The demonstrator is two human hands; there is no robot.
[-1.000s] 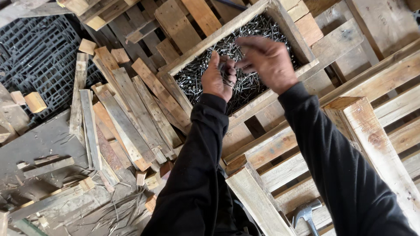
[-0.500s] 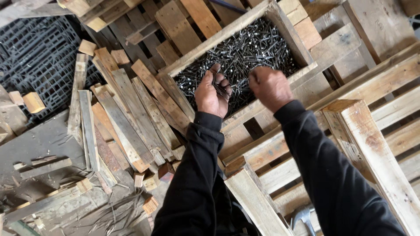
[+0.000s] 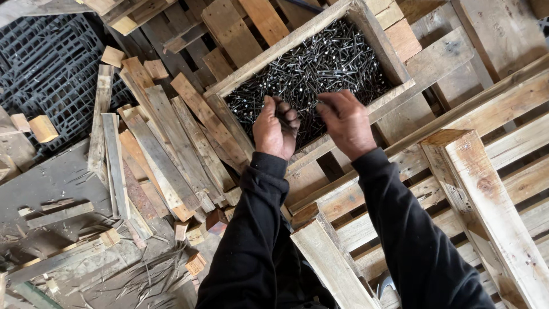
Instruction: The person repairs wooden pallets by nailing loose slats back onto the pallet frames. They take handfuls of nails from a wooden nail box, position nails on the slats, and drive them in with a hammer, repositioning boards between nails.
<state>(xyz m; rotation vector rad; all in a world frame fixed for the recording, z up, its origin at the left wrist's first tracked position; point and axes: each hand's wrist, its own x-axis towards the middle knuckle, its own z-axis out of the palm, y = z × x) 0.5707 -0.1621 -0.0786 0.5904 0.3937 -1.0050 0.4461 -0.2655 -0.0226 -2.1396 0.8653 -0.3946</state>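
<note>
A rough wooden box (image 3: pixel 303 35) filled with dark steel nails (image 3: pixel 320 63) sits tilted on stacked pallets. My left hand (image 3: pixel 275 129) is over the box's near edge, its fingers curled around a bunch of nails. My right hand (image 3: pixel 346 123) hovers beside it over the same edge, fingers bent and pinched together; whether a nail is between them is hard to see. Both arms wear black sleeves.
Pale wooden pallets (image 3: pixel 486 166) lie under and to the right of me. A heap of loose broken boards (image 3: pixel 160 149) lies to the left, with a black plastic pallet (image 3: pixel 46 74) beyond. A hammer head (image 3: pixel 384 283) shows low between the slats.
Both hands have drawn back from the middle of the nail box toward its near edge. The right hand has come down from above the nails to the left hand's level.
</note>
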